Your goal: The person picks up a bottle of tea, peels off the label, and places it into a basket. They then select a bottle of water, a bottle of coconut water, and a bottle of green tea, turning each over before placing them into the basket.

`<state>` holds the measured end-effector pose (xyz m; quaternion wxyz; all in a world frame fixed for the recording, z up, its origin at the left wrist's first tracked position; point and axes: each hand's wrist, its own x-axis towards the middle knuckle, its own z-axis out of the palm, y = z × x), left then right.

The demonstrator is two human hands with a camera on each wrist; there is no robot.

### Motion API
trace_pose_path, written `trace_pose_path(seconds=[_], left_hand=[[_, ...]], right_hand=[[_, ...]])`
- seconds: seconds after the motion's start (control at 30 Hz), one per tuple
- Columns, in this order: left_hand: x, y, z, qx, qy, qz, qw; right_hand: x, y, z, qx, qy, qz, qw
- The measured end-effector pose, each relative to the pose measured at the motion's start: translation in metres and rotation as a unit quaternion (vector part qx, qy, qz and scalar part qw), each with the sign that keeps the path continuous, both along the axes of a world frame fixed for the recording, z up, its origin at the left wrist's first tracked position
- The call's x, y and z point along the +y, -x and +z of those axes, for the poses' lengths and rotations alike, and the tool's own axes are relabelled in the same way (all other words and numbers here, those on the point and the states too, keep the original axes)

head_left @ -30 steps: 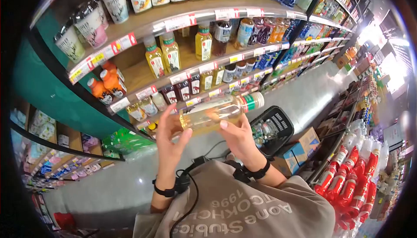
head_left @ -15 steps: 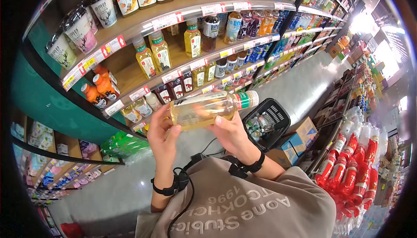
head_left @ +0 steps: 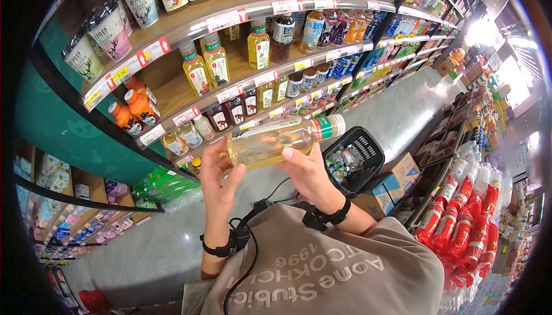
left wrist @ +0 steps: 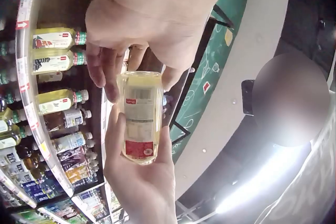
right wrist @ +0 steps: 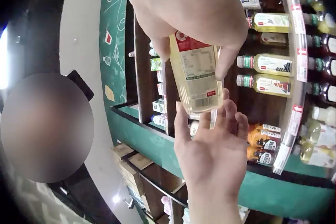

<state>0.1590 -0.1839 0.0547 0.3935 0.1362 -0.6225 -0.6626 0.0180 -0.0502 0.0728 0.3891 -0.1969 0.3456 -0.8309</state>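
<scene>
A clear bottle of pale yellow drink (head_left: 270, 142) with a green-and-white cap lies sideways between both hands in the head view. The left hand (head_left: 219, 171) holds its base end, thumb on the near side and fingers behind. Near the cap end, the right hand (head_left: 307, 171) grips the bottle, its thumb lying on the side. In the left wrist view the bottle's back label (left wrist: 139, 121) with a red patch shows between the hands. The right wrist view shows the same bottle (right wrist: 198, 74), with the left hand's (right wrist: 212, 155) fingertips at its base.
Curved shelves carry yellow bottles (head_left: 197, 73), cups (head_left: 109, 34) and orange bottles (head_left: 141, 107) above price tags. A black basket (head_left: 368, 153) holding several bottles stands on the floor beside a cardboard box (head_left: 402, 171). Red-and-white packs (head_left: 460, 223) hang at the right.
The view has shifted a little, and the held bottle sits slightly left of where it was a second ago. Both hands still hold it.
</scene>
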Motion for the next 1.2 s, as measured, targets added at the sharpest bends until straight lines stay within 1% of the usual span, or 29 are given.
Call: trace_pose_path(seconds=[0.1,0.2,0.23,0.3,0.33,0.43,0.5,0.53,0.63,0.73,0.83,0.9,1.03,1.1,1.13,1.2], left_hand=[[-0.003,-0.003,-0.015,-0.023,-0.024,-0.049,0.998],[0.002,-0.002,-0.019,-0.039,-0.041,-0.075,0.996],[0.003,-0.001,-0.020,-0.035,-0.045,-0.074,0.996],[0.006,-0.001,-0.023,-0.027,-0.054,-0.071,0.996],[0.006,-0.002,-0.022,-0.032,-0.041,-0.061,0.997],[0.006,-0.008,-0.009,-0.043,-0.003,-0.027,0.999],[0.005,-0.011,-0.001,-0.046,0.027,-0.007,0.999],[0.005,-0.011,0.001,-0.046,0.033,0.000,0.998],[0.006,-0.012,0.003,-0.047,0.051,0.017,0.997],[0.007,-0.012,0.005,-0.056,0.060,0.023,0.996],[0.007,-0.012,0.007,-0.067,0.053,0.016,0.996],[0.006,-0.011,0.002,-0.076,0.028,0.002,0.997],[0.009,-0.005,-0.013,-0.038,-0.021,-0.027,0.999],[0.010,-0.004,-0.014,-0.036,-0.042,-0.043,0.998],[0.010,-0.005,-0.013,-0.043,-0.027,-0.035,0.998],[0.009,-0.008,-0.005,-0.057,0.005,-0.019,0.998]], right_hand=[[0.002,0.011,-0.003,0.119,-0.039,-0.059,0.990],[0.007,0.023,0.011,0.210,-0.093,-0.052,0.972],[0.008,0.023,0.015,0.215,-0.098,-0.046,0.971],[0.009,0.022,0.014,0.201,-0.094,-0.045,0.974],[0.009,0.022,0.012,0.194,-0.091,-0.044,0.976],[0.010,0.020,-0.005,0.125,-0.058,-0.027,0.990],[0.010,0.014,-0.011,0.105,-0.048,-0.010,0.993],[0.009,0.011,-0.013,0.095,-0.043,-0.003,0.995],[0.007,0.004,-0.011,0.020,0.020,0.025,0.999],[0.005,0.002,-0.021,-0.007,0.031,0.028,0.999],[0.005,0.002,-0.022,-0.015,0.029,0.024,0.999],[0.007,0.005,-0.018,0.018,-0.001,0.012,1.000],[0.009,0.017,-0.012,0.121,-0.048,-0.035,0.991],[0.008,0.022,-0.011,0.137,-0.044,-0.037,0.989],[0.008,0.023,-0.011,0.145,-0.042,-0.038,0.988],[0.009,0.022,-0.012,0.104,-0.023,-0.014,0.994]])
